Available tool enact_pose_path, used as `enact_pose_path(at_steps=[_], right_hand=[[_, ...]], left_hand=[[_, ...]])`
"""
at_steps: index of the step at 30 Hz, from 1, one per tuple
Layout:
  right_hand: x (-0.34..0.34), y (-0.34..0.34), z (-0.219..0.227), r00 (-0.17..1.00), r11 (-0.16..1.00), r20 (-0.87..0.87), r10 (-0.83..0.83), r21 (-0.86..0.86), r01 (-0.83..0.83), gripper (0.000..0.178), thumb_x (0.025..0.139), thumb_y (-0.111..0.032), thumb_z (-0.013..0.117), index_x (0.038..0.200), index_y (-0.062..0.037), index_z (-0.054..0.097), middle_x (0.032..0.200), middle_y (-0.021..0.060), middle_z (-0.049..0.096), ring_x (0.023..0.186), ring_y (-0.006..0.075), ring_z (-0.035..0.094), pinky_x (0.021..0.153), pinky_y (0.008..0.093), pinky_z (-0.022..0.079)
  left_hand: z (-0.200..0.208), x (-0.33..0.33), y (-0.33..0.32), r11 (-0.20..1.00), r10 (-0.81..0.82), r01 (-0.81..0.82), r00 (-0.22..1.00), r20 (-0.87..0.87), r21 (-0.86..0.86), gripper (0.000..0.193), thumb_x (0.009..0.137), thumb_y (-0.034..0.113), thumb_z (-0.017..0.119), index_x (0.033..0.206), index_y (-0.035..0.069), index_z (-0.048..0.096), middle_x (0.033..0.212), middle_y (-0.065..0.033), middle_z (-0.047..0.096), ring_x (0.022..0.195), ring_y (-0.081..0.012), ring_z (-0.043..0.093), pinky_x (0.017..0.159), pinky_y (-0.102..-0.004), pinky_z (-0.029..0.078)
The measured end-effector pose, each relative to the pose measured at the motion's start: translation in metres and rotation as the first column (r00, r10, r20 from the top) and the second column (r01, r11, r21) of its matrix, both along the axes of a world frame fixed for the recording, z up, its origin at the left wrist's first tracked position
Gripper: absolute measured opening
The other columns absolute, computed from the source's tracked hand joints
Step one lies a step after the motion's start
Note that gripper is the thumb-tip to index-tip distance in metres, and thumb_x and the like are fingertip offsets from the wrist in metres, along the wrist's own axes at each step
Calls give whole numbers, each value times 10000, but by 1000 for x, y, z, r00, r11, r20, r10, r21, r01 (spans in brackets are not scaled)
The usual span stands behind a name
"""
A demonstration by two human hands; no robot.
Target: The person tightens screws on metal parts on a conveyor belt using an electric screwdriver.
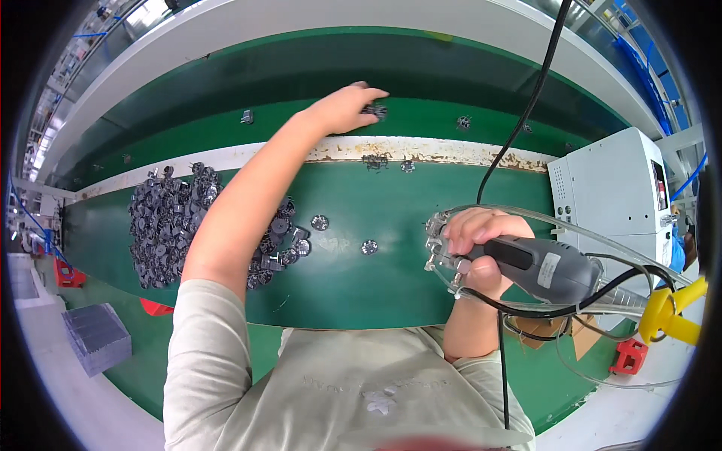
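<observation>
Over the green strip at the far side, my left hand [345,110] reaches out with its fingers around a small dark round part [375,111], somewhat blurred. My right hand [485,237] grips a grey and black electric screwdriver [553,269], tilted, with its clear-tubed metal head [438,244] pointing left over the table. Two loose round parts, one [320,222] and another [368,247], lie on the green table [391,289] between my arms. A large heap of dark round parts [162,229] covers the table's left side, partly behind my left forearm.
A rusty white rail [466,153] separates the table from the far green strip, where parts [247,116] lie spaced out. Two pieces rest on the rail. A white machine [613,195] stands right. A black cable [526,105] hangs down, and a yellow fitting [673,312] holds the tubes.
</observation>
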State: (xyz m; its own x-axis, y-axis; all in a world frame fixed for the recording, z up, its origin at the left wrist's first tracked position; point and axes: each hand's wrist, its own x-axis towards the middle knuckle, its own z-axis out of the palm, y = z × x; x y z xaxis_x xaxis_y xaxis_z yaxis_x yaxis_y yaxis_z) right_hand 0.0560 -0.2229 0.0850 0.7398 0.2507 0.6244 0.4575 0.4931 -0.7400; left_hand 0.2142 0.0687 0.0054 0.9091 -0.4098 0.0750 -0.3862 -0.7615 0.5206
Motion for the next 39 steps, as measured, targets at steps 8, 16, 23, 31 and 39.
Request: enact_pose_path(at_steps=[8,16,23,31,39], right_hand=[[3,4,-10,1000,999,-7,-15,35,15,344,719,-19,820,966,-12,579,738,86,633,658,201,626,661,354,547],[2,10,-9,999,992,-49,-6,129,12,333,719,0,798,957,-13,565,771,83,626,686,203,619,688,363,543],[3,-2,-1,1000,990,13,-20,140,18,385,803,-228,824,960,-8,548,727,88,605,628,217,595,645,386,532],[1,-6,6,995,993,76,61,99,-68,416,857,-361,759,924,-29,518,675,90,573,558,213,573,581,388,527],[-14,-6,12,992,991,23,120,53,-121,376,866,-316,755,917,-37,508,664,81,562,544,209,565,574,393,521]], left_hand=[[1,23,-123,958,33,-86,981,193,275,775,784,644,664,1408,219,486,1294,-205,532,1196,-353,555,953,-457,488],[-19,50,-134,997,-76,70,968,238,33,310,891,417,638,1006,130,620,983,-112,622,965,-338,628,798,-450,515],[33,-44,-89,990,36,2,964,264,-140,338,877,378,664,1034,79,640,988,-125,638,925,-335,639,807,-442,517],[16,-205,-85,994,107,-108,994,29,7,291,839,319,709,993,80,647,902,-108,622,865,-326,647,760,-440,507],[7,-223,-83,983,96,-78,990,106,-168,297,741,227,739,1000,95,676,921,-50,592,915,-254,559,828,-385,430]])
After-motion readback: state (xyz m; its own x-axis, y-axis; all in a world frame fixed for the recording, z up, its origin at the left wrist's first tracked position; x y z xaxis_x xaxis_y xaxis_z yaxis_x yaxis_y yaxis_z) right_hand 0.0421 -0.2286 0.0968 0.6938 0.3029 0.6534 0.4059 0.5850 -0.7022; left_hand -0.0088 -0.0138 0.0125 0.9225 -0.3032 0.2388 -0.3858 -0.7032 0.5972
